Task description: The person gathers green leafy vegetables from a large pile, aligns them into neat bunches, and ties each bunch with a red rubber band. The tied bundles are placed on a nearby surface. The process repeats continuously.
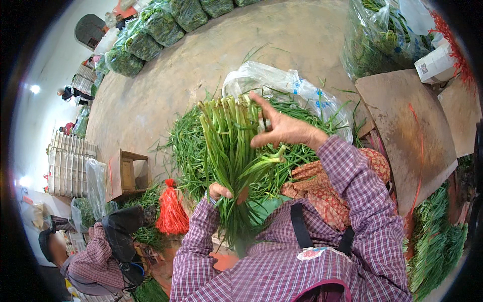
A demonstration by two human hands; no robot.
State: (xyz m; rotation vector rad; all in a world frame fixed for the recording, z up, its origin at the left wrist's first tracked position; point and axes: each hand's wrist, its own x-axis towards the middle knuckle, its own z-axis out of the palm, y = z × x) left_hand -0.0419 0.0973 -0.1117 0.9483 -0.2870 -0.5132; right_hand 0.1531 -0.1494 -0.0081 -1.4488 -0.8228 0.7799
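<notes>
My left hand (222,191) is closed around the narrowed lower part of a bunch of green leafy stalks (232,151), whose pale cut ends point away from me. At the right of those ends is my right hand (277,126), thumb and fingers spread; whether it touches the stalks cannot be told. One thicker stalk (264,160) sticks out sideways from the bunch. Beneath lies a heap of loose green stalks (188,151), with a clear plastic bag (260,77) along its far side. A patterned orange cloth (320,192) is near my right forearm.
A bundle of red ties (172,211) and an open wooden box (113,175) are at left. A co-worker (94,260) sits at lower left. At right are a board (407,132), tied green bunches (434,241) and a large filled bag (381,41). More packed bags (162,28) line the far floor.
</notes>
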